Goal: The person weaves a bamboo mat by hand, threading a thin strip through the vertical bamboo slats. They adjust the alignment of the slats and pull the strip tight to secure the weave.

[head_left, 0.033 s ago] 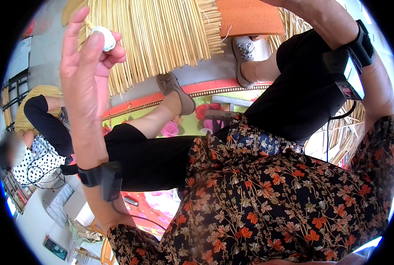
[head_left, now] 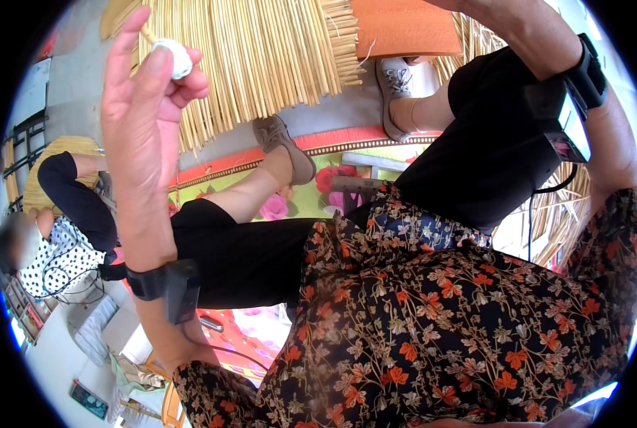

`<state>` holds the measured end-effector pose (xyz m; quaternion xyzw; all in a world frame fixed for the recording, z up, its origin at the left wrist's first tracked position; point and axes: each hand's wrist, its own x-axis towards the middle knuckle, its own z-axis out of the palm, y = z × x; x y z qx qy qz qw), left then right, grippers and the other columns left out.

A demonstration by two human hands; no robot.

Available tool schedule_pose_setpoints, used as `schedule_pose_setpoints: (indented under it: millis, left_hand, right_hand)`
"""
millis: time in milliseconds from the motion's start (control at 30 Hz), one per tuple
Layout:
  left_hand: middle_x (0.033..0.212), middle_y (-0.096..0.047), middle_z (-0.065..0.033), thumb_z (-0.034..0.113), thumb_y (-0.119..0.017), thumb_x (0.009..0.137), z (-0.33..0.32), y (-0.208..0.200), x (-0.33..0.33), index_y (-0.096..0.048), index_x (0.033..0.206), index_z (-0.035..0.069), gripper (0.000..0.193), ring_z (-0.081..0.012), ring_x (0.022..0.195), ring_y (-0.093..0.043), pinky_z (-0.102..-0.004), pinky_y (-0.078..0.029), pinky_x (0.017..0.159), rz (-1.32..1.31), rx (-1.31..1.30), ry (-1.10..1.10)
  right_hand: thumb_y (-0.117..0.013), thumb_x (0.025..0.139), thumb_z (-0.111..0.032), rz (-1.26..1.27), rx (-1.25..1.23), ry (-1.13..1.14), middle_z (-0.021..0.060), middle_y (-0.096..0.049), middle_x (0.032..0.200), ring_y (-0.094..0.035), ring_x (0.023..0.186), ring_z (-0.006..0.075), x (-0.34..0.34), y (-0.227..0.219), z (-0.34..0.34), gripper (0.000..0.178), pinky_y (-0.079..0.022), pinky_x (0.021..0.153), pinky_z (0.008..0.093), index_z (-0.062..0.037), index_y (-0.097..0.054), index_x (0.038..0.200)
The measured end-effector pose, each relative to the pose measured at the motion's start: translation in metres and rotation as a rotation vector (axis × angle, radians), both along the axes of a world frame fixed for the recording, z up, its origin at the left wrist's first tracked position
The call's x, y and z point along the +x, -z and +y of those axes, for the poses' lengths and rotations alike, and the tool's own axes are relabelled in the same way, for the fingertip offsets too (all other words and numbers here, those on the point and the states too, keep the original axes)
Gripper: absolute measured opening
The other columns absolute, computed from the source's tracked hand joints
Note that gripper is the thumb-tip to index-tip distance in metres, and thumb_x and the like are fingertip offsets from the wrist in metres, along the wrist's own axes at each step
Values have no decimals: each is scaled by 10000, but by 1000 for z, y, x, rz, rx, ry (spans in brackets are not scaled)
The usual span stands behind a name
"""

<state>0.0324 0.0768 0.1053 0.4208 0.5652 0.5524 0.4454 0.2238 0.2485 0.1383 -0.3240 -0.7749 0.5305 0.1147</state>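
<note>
My left hand is raised at the upper left, fingers curled round a small white ball, perhaps wound thread. The thumb presses on the ball, and a short piece of straw-coloured stalk shows between thumb and forefinger. Behind and beside this hand lies a mat of pale yellow stalks, set side by side with uneven ends. My right forearm reaches up past the top edge, so the right hand itself is cut off from view.
An orange board adjoins the mat at the top. My shoes rest near a floral cloth with a red border. Loose stalks lie beyond my right leg. Another person in a dotted top sits at the far left beside a second stalk mat.
My left hand has shifted slightly right and up, carrying the white ball with it. The rest looks the same.
</note>
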Motion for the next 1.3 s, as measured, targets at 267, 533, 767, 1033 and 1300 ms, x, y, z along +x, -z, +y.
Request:
schedule_pose_setpoints:
  millis: [267, 533, 767, 1033, 1300]
  left_hand:
    - [952, -638, -125, 165, -593, 965, 2, 0, 3, -341, 1435, 26, 551, -135, 760, -594, -286, -499, 756, 73, -58, 10]
    - [960, -646, -131, 163, -589, 965, 20, -13, 2, -364, 1396, 24, 505, -125, 735, -577, -263, -471, 709, 147, -44, 75]
    - [952, -648, -118, 173, -580, 972, 22, -16, -20, -363, 1394, 20, 499, -124, 736, -579, -253, -466, 706, 142, -37, 63]
    - [981, -619, -104, 158, -530, 990, 9, 14, -50, -379, 1420, 62, 466, -128, 794, -567, -286, -466, 736, -145, -41, 59]
    - [1000, -621, -111, 166, -529, 984, 16, 0, -44, -389, 1430, 55, 480, -146, 788, -595, -299, -501, 746, -128, 17, 38]
  right_hand:
    - [-641, 926, -142, 204, -54, -147, 10, -651, 802, -613, 684, 83, 9, 21, 14, 133, -533, 668, 237, -13, -669, 943]
    - [-647, 924, -129, 235, -159, -206, 13, -649, 812, -616, 682, 87, -4, 21, 18, 123, -535, 656, 234, -13, -664, 960]
    - [-629, 938, -131, 201, -194, -211, 12, -643, 809, -613, 690, 86, -16, 15, 15, 127, -535, 668, 236, -9, -656, 960]
    - [-619, 946, -132, 104, -188, -172, -3, -630, 803, -596, 684, 70, -19, 15, 20, 119, -523, 676, 223, -17, -649, 948]
    - [-619, 948, -120, 86, -188, -151, -12, -608, 801, -588, 690, 70, -11, 23, 24, 98, -507, 672, 215, -25, -641, 962]
